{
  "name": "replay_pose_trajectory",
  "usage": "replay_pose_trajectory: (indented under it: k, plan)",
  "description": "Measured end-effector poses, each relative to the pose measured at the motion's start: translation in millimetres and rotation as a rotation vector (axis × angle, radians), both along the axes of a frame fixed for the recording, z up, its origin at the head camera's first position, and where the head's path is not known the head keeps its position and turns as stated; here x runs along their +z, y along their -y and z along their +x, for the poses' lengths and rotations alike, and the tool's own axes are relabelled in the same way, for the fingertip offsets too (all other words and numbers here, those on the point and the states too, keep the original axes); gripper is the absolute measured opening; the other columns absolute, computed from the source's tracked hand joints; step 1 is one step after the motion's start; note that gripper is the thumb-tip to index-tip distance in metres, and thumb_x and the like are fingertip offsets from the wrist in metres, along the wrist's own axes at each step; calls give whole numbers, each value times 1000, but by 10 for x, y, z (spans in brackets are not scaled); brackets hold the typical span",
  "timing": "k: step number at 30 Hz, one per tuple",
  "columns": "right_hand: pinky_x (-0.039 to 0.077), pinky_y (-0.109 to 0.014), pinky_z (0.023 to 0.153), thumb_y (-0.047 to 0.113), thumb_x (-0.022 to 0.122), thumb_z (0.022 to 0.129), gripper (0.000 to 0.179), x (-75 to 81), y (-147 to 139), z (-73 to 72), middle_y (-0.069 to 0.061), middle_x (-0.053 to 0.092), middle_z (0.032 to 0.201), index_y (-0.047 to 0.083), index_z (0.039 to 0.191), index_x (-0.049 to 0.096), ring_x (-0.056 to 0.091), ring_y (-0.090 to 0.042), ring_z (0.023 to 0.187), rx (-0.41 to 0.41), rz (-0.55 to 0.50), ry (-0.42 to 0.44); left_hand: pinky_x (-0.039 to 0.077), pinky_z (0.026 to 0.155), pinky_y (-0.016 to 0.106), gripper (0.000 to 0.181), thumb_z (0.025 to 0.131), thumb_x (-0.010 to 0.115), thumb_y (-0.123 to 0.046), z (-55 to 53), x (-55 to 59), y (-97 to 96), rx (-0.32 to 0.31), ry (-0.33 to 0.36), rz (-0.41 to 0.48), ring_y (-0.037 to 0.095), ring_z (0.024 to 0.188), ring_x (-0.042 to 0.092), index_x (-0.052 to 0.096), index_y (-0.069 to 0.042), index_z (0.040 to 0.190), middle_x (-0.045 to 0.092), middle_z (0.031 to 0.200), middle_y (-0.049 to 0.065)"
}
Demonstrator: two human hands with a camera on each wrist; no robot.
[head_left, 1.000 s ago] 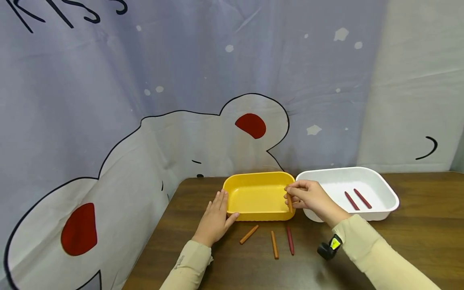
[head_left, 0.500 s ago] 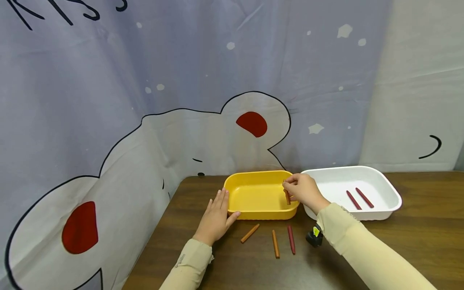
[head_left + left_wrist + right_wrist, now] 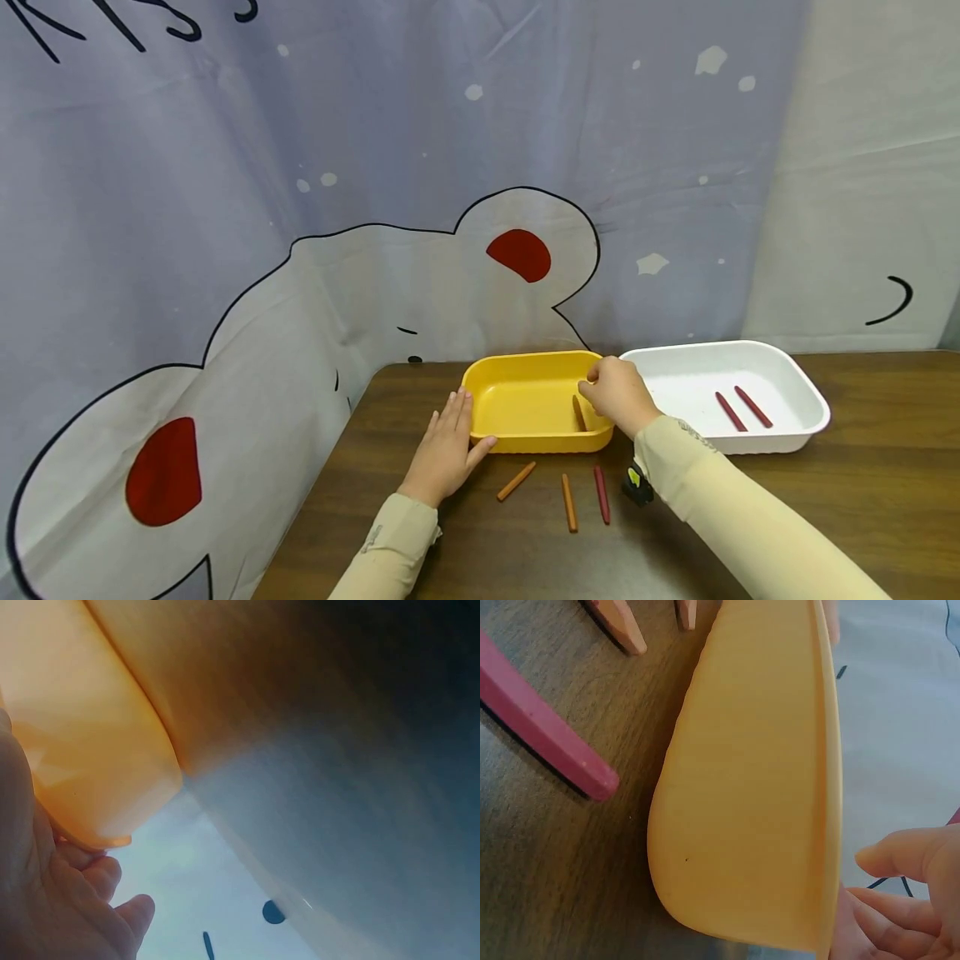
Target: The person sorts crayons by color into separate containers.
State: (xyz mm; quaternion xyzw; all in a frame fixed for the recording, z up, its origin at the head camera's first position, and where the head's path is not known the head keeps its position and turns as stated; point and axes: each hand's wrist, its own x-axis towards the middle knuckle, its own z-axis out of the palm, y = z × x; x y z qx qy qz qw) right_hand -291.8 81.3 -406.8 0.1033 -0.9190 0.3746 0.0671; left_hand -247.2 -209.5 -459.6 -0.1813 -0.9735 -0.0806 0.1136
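My left hand point(image 3: 441, 454) rests along the left end of a yellow tray point(image 3: 540, 444), fingers straight against its side and thumb spread near the front rim. In the left wrist view, the fingertips lie at the rim. An orange-brown crayon point(image 3: 578, 414) is inside the tray at its right end, just below the fingertips of my right hand point(image 3: 621, 393). That hand hovers over the right rim; the right wrist view shows its thumb and fingers parted with nothing between them. In front of the tray lie two orange crayons point(image 3: 516, 482) and a dark red crayon point(image 3: 602, 495).
A white tray point(image 3: 795, 400) holding two dark red crayons point(image 3: 752, 407) stands right beside the yellow one. Both sit on a brown wooden table point(image 3: 885, 483), with a printed curtain point(image 3: 420, 275) hanging behind. A small black device point(image 3: 637, 486) hangs under the right wrist.
My right hand has moved slightly left over the yellow tray and let go of the orange-brown crayon it pinched, which is now in the tray. The left hand has stayed in place.
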Motion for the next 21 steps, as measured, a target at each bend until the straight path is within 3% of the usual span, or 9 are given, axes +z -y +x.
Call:
replay_pose_trajectory:
  k: [3,6,11,21]
  plan:
    - [48,-28,50,5,63,92,18,18,-4,37,-15,69,72,-5,78,68,62,-15,51,19,-11,9,28,118,58,81,105,48,-51,-2,-4,3,0,-1,3,36,151,25,26,7,157,25,163,23]
    - [57,-36,63,6,63,93,21,22,-17,71,-23,72,93,-11,102,71,68,-21,65,33,-19,-11,28,118,58,81,105,48,-51,-6,-7,5,-1,-4,5,36,151,25,26,7,157,26,163,24]
    - [58,-44,74,8,65,92,17,25,-42,138,-18,73,92,-7,99,71,69,-30,83,46,-17,-73,28,118,58,81,105,48,-51,-8,-9,2,-2,-3,5,36,152,24,26,7,157,26,163,24]
    - [57,-42,73,5,68,89,11,65,-82,427,-8,72,84,-3,96,70,68,-25,78,67,-82,-180,28,118,57,81,105,48,-52,3,0,5,-5,-5,1,36,152,24,26,7,157,26,163,24]
